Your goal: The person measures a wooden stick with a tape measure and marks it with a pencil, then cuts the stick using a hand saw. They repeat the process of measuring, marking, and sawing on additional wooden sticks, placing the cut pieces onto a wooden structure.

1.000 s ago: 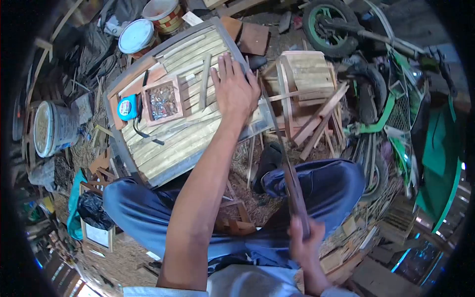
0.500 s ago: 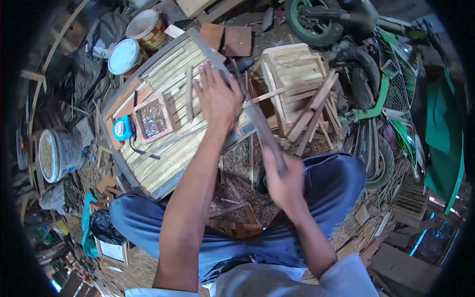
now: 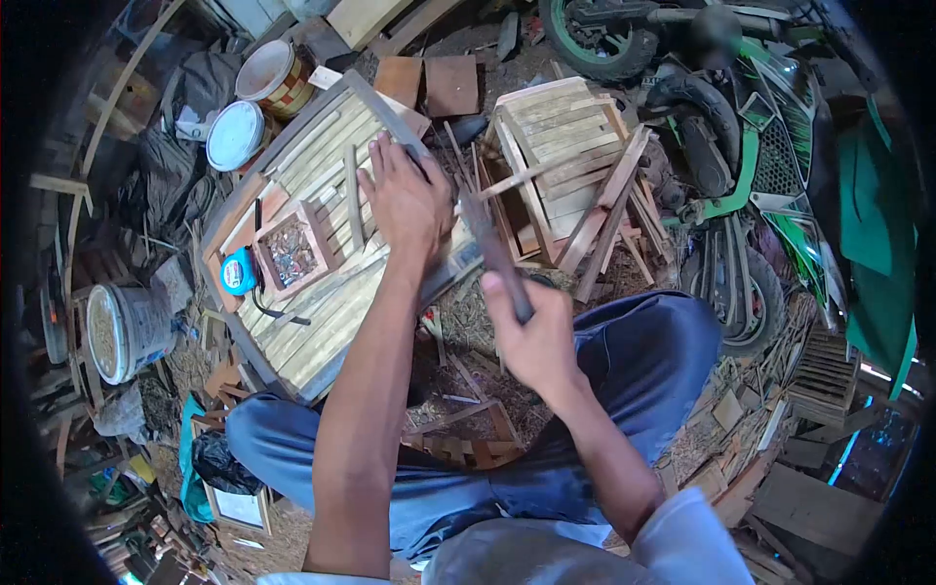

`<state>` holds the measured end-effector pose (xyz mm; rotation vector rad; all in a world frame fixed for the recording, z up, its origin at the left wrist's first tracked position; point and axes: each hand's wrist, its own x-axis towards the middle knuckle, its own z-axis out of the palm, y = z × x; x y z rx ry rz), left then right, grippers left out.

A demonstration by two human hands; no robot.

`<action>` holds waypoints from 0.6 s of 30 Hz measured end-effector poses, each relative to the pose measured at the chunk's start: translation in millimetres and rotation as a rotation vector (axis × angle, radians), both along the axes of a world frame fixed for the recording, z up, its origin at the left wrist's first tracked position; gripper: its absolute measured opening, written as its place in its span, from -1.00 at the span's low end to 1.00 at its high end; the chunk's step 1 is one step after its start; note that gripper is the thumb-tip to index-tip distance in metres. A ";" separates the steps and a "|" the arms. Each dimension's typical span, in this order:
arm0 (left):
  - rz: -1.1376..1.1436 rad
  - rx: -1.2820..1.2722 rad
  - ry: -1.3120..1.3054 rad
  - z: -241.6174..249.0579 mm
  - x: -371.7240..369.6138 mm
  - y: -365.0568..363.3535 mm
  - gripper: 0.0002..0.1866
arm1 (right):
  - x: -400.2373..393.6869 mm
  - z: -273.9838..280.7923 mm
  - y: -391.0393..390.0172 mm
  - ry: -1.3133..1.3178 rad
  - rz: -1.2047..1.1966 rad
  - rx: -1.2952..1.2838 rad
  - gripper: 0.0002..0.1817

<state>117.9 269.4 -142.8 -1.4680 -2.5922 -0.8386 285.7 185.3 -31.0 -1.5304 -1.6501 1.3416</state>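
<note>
My left hand (image 3: 408,200) lies with fingers extended on a slatted wooden panel (image 3: 327,336), holding down a thin wooden strip (image 3: 526,177) that passes under the palm and juts past the panel's edge. My right hand (image 3: 534,331) is closed around the dark handle of a long narrow tool, apparently a handsaw (image 3: 485,222) seen nearly edge-on. Its blade crosses the strip just right of my left hand; contact is hard to make out. On the panel are a small wooden box (image 3: 295,252) of nails or screws, a blue tape measure (image 3: 237,272) and a short loose slat (image 3: 353,198).
A slatted wooden box (image 3: 556,127) stands to the right, with several wood offcuts (image 3: 609,200) leaning on it. A green motorcycle (image 3: 746,175) is further right. Buckets (image 3: 234,135) stand at the left. Scraps and shavings litter the ground between my bent knees.
My right hand has moved up and left, pushing the saw forward, and is less blurred. My left hand stays on the strip; the whole view has shifted slightly.
</note>
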 end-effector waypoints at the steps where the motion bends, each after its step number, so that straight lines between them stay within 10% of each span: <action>1: -0.002 -0.007 -0.004 3.1 -1.7 2.9 -0.48 | 5.0 7.6 -8.6 -0.015 0.023 0.056 -0.56; 18: 0.011 -0.062 0.026 5.9 -4.0 -0.9 -0.41 | 66.2 34.3 -80.9 -0.052 0.034 0.003 -0.67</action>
